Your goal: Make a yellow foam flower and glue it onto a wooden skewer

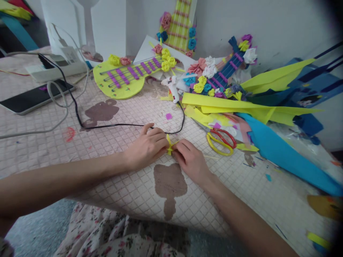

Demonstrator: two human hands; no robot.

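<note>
At table [120,189] edge, left hand [146,148], right hand [191,160] pinch yellow strip [170,145]; scissors [221,141], black cable [107,125] near.

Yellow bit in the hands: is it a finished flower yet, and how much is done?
Not yet. Done: the yellow guitar and blue guitar carry rolled flowers. In hand: the left hand and right hand pinch a yellow strip, ends sticking out. Left, it seems: yellow sheets lie beside the scissors, and the glue gun lies untouched.
</note>
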